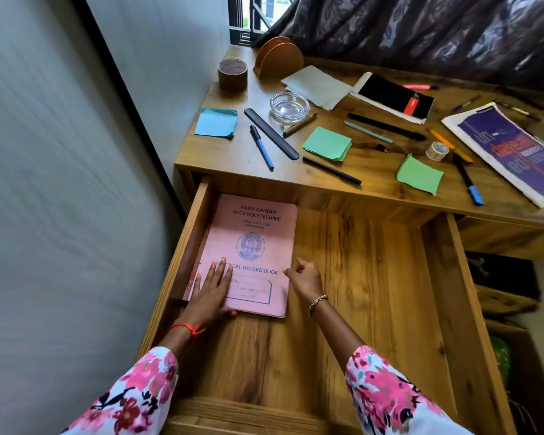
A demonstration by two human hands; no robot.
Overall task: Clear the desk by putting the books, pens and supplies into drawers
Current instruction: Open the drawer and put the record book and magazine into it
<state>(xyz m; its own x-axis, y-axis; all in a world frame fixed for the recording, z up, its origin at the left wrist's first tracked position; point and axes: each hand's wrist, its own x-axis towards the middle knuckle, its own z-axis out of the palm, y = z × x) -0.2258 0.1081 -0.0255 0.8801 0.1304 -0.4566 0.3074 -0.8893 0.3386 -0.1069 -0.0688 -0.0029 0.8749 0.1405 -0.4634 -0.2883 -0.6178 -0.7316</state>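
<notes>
Books: 3 total. 1 pink record book [252, 243], thin card cover w/ printed crest, lies flat in the open wooden drawer [358, 277], tucked against its left wall. The other 2 are on the desk [220, 158]: a black notebook w/ red band [393, 97] and a purple-cover book [503, 149] at the right edge.

Left hand [212, 293] rests flat on the pink book's lower left, fingers straight and slightly spread. Right hand [305, 277] sits at the book's right edge, fingers curled in; can't tell if they pinch the cover. Both sleeves floral, pink on white.

Sticky pads: 3, square paper w/ curling corners: 1 blue [215, 122], 2 green [327, 147] [420, 174].

Pens etc.: 8 clear, all slim. Blue pen [261, 147], black pen [332, 171], brown pen [299, 125], teal pen [368, 131], long black pen [387, 127], orange pencil [451, 146], blue-capped marker [467, 180], pink highlighter [420, 87]. A few more at far right, too blurry to count.

Singles: flat black ruler-like strip [270, 133], clear glass ashtray [289, 106], small tape roll [437, 150], loose white papers [318, 86], round brown tub [232, 73], half-round wooden holder [278, 58].

Desk and drawer: wood-grain laminate.
</notes>
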